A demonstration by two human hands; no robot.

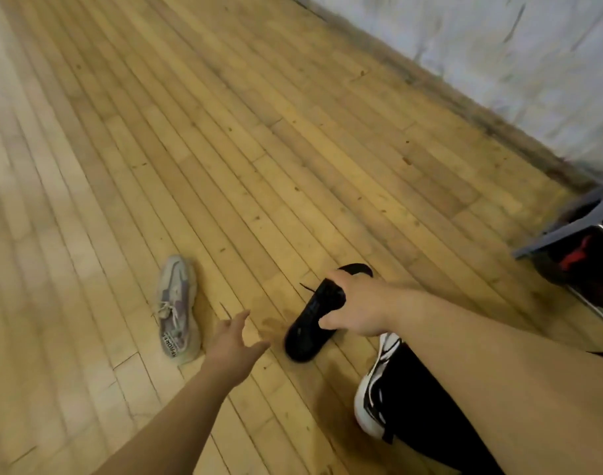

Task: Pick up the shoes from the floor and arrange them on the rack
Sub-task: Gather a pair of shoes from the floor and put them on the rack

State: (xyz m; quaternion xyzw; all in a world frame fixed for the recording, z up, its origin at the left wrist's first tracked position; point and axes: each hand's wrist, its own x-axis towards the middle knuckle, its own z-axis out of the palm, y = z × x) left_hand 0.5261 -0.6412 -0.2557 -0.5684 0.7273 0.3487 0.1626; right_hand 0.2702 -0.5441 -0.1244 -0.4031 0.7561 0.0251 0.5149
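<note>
- Nearest us is our right forearm, and under it our own foot in a white-and-black shoe (373,402); we could trip on it or kick the black shoe as we turn
- Our right hand (358,305) is closed over the top of the black shoe (310,323), fingers wrapped round its upper; whether the sole is off the wood floor (224,132) we cannot tell. A one-handed hold from above could let it pivot and slip out
- A loose lace end sticks out by the black shoe and might snag
- Our left hand (234,341) is spread open and holds nothing, just beside the grey sneaker (178,308), which lies on the boards; a hurried grab at its untied laces could drop it
- The rack (567,231) is at the far right edge, only partly seen, with a dark shoe with red (581,265) on it; we could knock that in placing ours
</note>
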